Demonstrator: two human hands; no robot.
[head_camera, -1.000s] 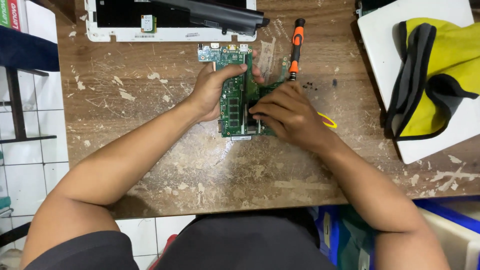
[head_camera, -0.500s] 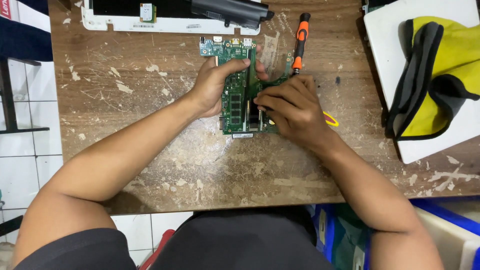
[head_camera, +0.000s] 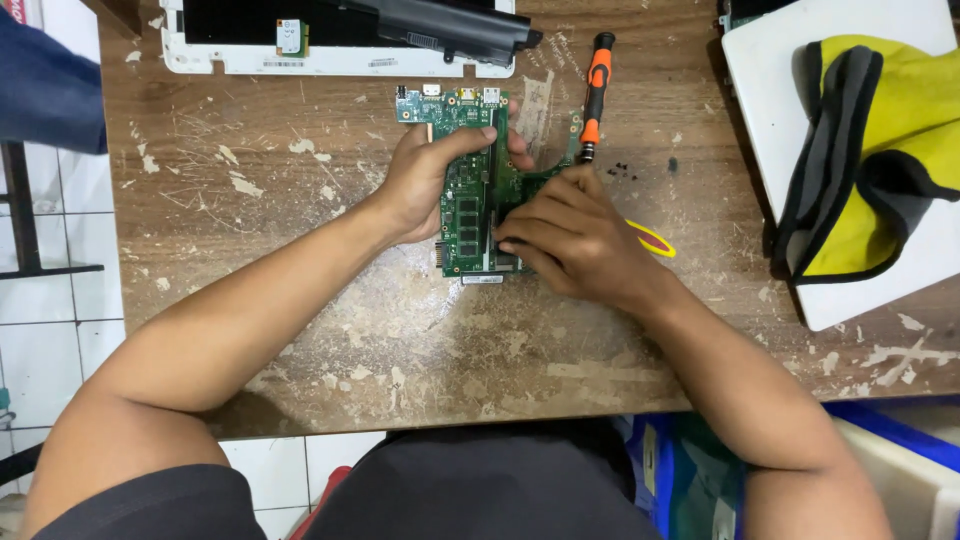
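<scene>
Green circuit board (head_camera: 466, 205) under both hands, apparently gripped, on wooden table (head_camera: 300, 200).

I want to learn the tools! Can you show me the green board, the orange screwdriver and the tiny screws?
Green circuit board (head_camera: 466, 210): head view, on its middle.
Orange screwdriver (head_camera: 596, 82): head view, on its orange handle.
Tiny screws (head_camera: 620, 172): head view, on the dark cluster beside the screwdriver tip.

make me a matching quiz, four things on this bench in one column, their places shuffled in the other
Things:
1. green circuit board
2. orange-and-black screwdriver
3. yellow-and-grey cloth
4. white laptop shell

Places:
A. on the white slab at the right
B. along the table's far edge
C. between the left hand and right hand
D. lying just beyond the right hand

Pairs: 1-C, 2-D, 3-A, 4-B
</scene>
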